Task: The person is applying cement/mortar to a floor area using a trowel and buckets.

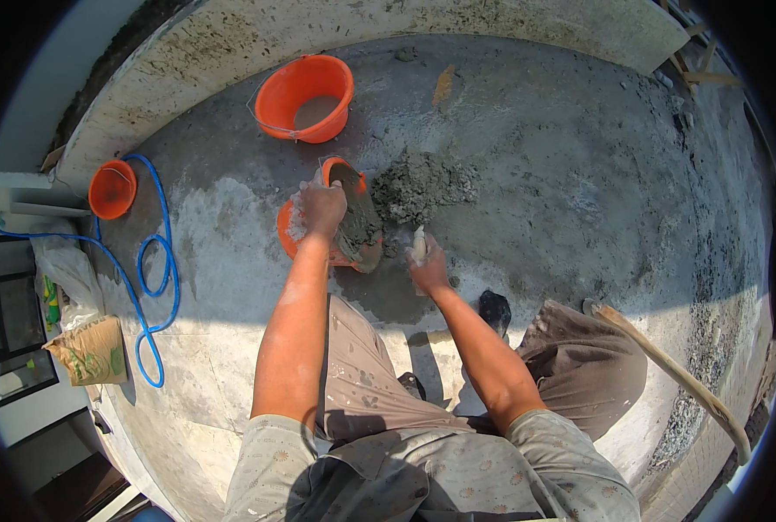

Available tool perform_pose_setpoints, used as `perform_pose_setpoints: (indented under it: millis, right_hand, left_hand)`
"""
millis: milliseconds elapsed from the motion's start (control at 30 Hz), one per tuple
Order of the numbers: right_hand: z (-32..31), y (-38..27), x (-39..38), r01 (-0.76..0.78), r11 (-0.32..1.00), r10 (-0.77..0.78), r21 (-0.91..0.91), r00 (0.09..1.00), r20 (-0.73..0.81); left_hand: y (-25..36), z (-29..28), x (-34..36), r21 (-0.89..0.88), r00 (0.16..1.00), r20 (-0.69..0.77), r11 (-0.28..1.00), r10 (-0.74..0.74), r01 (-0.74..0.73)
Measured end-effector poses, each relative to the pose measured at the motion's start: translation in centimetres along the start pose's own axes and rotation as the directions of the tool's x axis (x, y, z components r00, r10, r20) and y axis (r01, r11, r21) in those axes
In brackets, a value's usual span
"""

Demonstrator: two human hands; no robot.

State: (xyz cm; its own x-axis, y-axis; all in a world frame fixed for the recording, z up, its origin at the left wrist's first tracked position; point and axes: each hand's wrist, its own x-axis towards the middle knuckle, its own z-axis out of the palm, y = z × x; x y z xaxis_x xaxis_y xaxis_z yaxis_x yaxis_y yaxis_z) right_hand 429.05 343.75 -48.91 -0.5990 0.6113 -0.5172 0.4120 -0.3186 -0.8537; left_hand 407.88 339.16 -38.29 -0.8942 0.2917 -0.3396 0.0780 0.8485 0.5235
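My left hand (pixel 322 204) is closed on the rim of an orange bucket (pixel 288 228), which is tipped over toward the right with wet grey mortar (pixel 358 228) coating its inside. My right hand (pixel 431 271) grips the pale handle (pixel 419 245) of a tool whose working end I cannot make out, just right of the bucket. A rough pile of wet mortar (pixel 423 187) lies on the floor beyond that hand.
Behind stands a larger orange bucket (pixel 322 122). At left are a small orange bucket (pixel 109 191), a looped blue hose (pixel 170 270) and a paper sack (pixel 87 352). A wooden-handled tool (pixel 692 383) lies beside my right knee. A curved wall (pixel 492 35) edges the floor.
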Motion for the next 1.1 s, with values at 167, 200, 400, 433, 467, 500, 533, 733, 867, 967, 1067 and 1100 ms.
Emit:
perform_pose_setpoints:
  millis: [167,200,400,433,467,500,533,733,867,967,1067,1100]
  right_hand:
    - [3.1,-2.8,-3.4,0.288,0.681,-0.216,-0.674,0.957,0.191]
    - [2.5,-2.3,-2.4,0.398,0.616,-0.206,-0.680,0.914,0.349]
    - [-3.0,-5.2,0.0,0.208,0.814,-0.326,-0.543,0.937,-0.129]
    - [-6.8,-3.8,2.8,0.203,0.858,-0.334,-0.472,0.918,-0.213]
    - [-11.5,-1.8,5.6,0.103,0.919,-0.217,-0.380,0.938,-0.270]
    - [-14.9,-0.8,7.1,-0.063,0.959,-0.047,-0.277,0.927,-0.372]
    - [-17.2,-0.1,8.1,-0.153,0.975,0.060,-0.164,0.883,-0.466]
    - [-7.3,-1.7,7.5,-0.250,0.963,0.235,-0.099,0.961,-0.144]
    - [-3.9,-1.4,8.2,-0.168,0.986,0.168,-0.014,0.986,0.010]
    - [-3.9,-3.0,6.4,-0.005,0.992,0.009,-0.130,1.000,0.028]
    - [-3.2,-6.4,3.7,0.297,0.899,-0.276,-0.322,0.955,0.111]
    - [-2.3,-7.8,2.4,0.463,0.794,-0.443,-0.393,0.884,0.146]
  left_hand:
    - [-2.5,-1.0,2.6,-0.212,0.999,-0.033,0.977,-0.030,0.023]
    - [-2.6,-1.1,2.2,-0.353,0.997,-0.080,0.935,0.012,-0.040]
    - [-13.0,-8.2,2.3,-0.691,0.943,-0.036,0.690,-0.330,0.215]
    - [-15.1,-8.5,1.7,-0.772,0.935,0.002,0.594,-0.355,0.228]
    - [-16.4,-8.2,0.7,-0.830,0.938,0.058,0.506,-0.341,0.236]
    - [-17.7,-8.2,-0.3,-0.877,0.938,0.103,0.415,-0.332,0.243]
    - [-19.2,-8.3,-0.6,-0.878,0.937,0.101,0.413,-0.335,0.242]
    - [-24.7,-7.5,-1.5,-0.889,0.908,0.035,0.402,-0.417,0.219]
    - [-26.0,-5.8,-0.7,-0.895,0.899,-0.006,0.404,-0.437,0.191]
    - [-25.7,-5.4,-1.4,-0.884,0.871,-0.005,0.409,-0.491,0.225]
    - [-25.7,-5.4,-1.0,-0.842,0.852,-0.036,0.475,-0.522,0.255]
    - [-26.6,-6.1,-0.8,-0.784,0.843,-0.092,0.561,-0.529,0.266]
